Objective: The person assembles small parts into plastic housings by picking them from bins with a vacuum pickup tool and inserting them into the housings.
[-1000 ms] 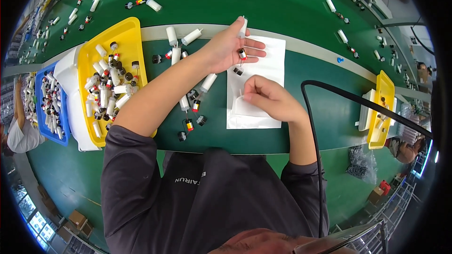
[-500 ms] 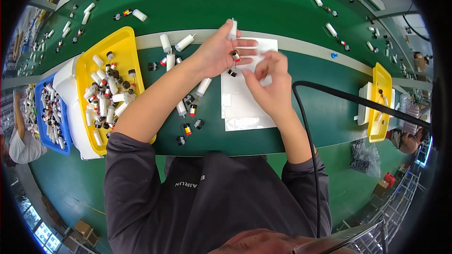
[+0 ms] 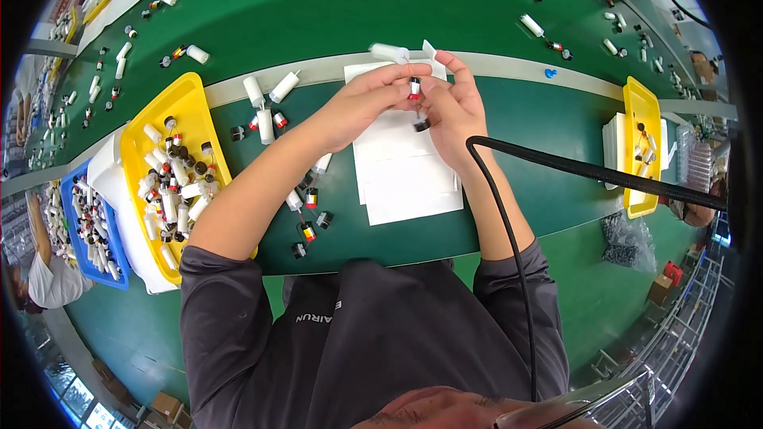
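My left hand (image 3: 369, 105) is closed around a small wired part. Its white cylinder (image 3: 389, 52) sticks out past the fingers, and a red, black and white piece (image 3: 414, 87) sits between both hands. From it a black round cap (image 3: 422, 123) hangs below the fingers. My right hand (image 3: 455, 111) meets the left, its thumb and bent fingers pinching at the coloured piece. A small white paper-like piece (image 3: 429, 49) is at my right index fingertip. White sheets (image 3: 412, 179) lie on the green table below the hands.
Similar parts lie left of the sheets, including a white cylinder (image 3: 265, 125). A yellow tray (image 3: 208, 111) and a blue tray (image 3: 121, 258) of parts stand at left. At right are another yellow tray (image 3: 629, 111) and a black cable (image 3: 596, 172). More parts lie on the far green surface.
My left hand has turned from an open palm and closed on the part. The right hand has moved in to meet it, and a small white piece now shows at its fingertip.
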Available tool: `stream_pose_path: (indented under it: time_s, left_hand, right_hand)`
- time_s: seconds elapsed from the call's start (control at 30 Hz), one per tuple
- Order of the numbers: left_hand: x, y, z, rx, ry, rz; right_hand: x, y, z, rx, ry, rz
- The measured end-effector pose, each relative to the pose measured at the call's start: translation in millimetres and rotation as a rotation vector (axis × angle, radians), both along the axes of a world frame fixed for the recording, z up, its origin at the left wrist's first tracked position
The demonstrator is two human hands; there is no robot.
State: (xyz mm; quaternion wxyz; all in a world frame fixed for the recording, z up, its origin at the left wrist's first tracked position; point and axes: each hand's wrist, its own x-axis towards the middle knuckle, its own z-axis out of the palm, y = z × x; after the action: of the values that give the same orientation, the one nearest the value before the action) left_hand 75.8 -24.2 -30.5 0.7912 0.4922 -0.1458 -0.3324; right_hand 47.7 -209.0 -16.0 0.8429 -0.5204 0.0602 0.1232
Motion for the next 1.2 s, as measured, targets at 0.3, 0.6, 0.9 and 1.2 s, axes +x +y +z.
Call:
stream_pose_path:
  time_s: [0.3, 0.6, 0.9, 1.2]
  left_hand:
    - [3.4, -3.2, -7.6, 0.051, -0.061, 0.276]
    - [3.6, -7.8, -6.6, -0.001, 0.011, 0.312]
    - [3.3, -7.5, -3.2, 0.033, 0.006, 0.318]
    - [7.2, -3.0, -5.2, 0.085, -0.069, 0.295]
  right_hand:
    - [-3.0, 15.5, -3.5, -0.496, -0.391, -0.218]
    - [-3.9, 12.0, -16.4, -0.797, -0.59, -0.189]
    - [-5.4, 17.1, -15.8, -0.808, -0.616, -0.193]
    - [-6.8, 4.2, -12.8, -0.808, -0.679, -0.142]
